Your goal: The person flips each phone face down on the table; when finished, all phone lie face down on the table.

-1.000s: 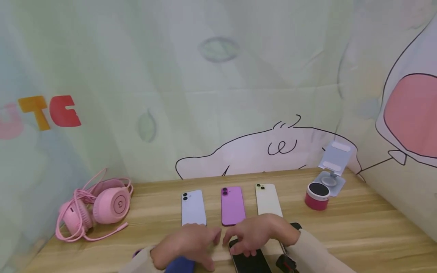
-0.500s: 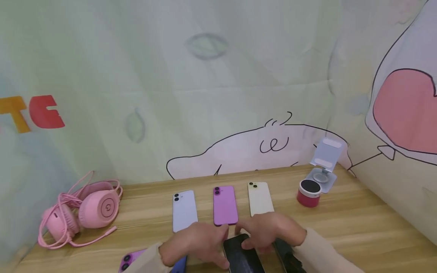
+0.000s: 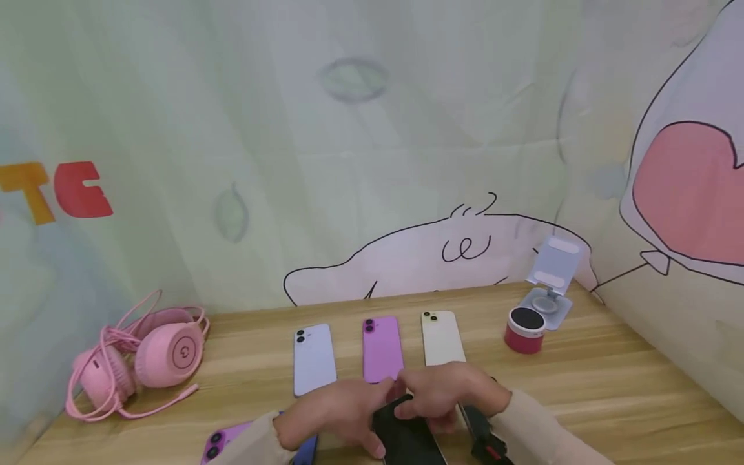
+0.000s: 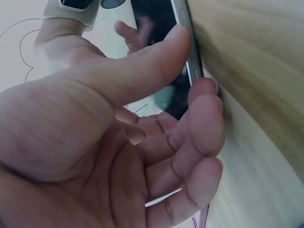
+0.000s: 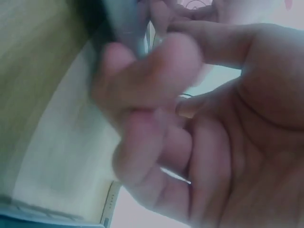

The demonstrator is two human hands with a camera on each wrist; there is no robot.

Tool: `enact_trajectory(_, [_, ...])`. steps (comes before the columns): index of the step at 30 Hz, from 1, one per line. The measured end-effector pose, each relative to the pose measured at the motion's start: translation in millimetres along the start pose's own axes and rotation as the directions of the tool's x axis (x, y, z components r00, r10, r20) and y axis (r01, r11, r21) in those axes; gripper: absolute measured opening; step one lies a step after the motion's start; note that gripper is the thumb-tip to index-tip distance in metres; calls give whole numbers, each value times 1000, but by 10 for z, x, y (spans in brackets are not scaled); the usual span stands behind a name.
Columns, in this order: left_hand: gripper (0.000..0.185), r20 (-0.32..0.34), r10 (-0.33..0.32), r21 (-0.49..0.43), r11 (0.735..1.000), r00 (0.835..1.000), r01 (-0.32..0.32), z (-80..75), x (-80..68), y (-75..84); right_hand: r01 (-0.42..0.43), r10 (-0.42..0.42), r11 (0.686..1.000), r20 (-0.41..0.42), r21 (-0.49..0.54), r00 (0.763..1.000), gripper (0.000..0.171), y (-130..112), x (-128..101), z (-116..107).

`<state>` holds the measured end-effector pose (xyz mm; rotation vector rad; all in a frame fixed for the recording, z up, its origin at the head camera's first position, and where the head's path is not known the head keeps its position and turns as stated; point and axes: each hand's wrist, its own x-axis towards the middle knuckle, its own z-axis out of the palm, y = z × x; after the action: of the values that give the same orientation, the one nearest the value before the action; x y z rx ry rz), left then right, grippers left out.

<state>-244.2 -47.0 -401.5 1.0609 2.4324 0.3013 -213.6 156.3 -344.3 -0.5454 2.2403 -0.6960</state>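
A smartphone (image 3: 409, 442) with its black screen up is held between both hands at the front middle of the head view. My left hand (image 3: 343, 407) grips its left edge, thumb by the screen and fingers curled at the side. In the left wrist view, the phone's metal side (image 4: 189, 42) runs past the left thumb and index fingertip. My right hand (image 3: 444, 391) holds the top right corner, its thumb on the screen. The right fingers (image 5: 142, 142) are curled in the blurred right wrist view. Both hands meet closely at the top edge.
Lilac (image 3: 314, 361), purple (image 3: 382, 349) and cream (image 3: 443, 339) phones lie in a row behind the hands. Another purple phone (image 3: 214, 445) and a blue one (image 3: 306, 452) lie left. Pink headphones (image 3: 168, 355), a red-and-white cylinder (image 3: 525, 332) and a folding stand (image 3: 555, 265) flank them.
My left hand has moved right to the phone and taken hold of its edge. My right hand has stayed at its top corner, and the hands are closer together. The head view has shifted slightly.
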Motion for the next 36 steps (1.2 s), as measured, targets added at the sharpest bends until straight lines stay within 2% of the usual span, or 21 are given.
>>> enact_trajectory(3, [76,-15,-58,40,997,998,59,-149,-188,260,44,-40,995,-50,95,998,18,-85,-93,-6])
enact_trajectory(6, [60,-65,-116,2,993,991,116,-251,-306,426,106,-92,987,-113,123,989,11,-118,-142,-19])
enact_trajectory(9, [49,-118,-131,-28,991,984,128,-303,-381,497,162,-142,980,-170,112,975,9,-134,-140,-25])
enact_trajectory(14, [38,-164,-140,-196,975,976,107,-325,-428,524,210,-182,971,-220,111,958,19,-152,-105,-29])
enact_trajectory(19, [50,-171,-73,-333,943,983,12,-346,-430,550,183,-140,977,-309,113,941,30,-136,-86,-33])
enact_trajectory(25, [74,-174,-21,-453,890,985,-61,-370,-446,609,208,-156,975,-423,79,892,32,-137,-76,-27])
enact_trajectory(29, [82,-189,-25,-437,897,982,-62,-366,-460,645,261,-188,959,-437,113,880,29,-148,-62,-5])
enact_trajectory(33, [86,-183,-39,-423,905,982,-42,-355,-469,654,284,-201,948,-422,143,884,28,-149,-64,3])
enact_trajectory(36, [85,-176,-40,-438,898,984,-41,-365,-485,643,287,-204,946,-410,152,889,28,-162,-68,-12])
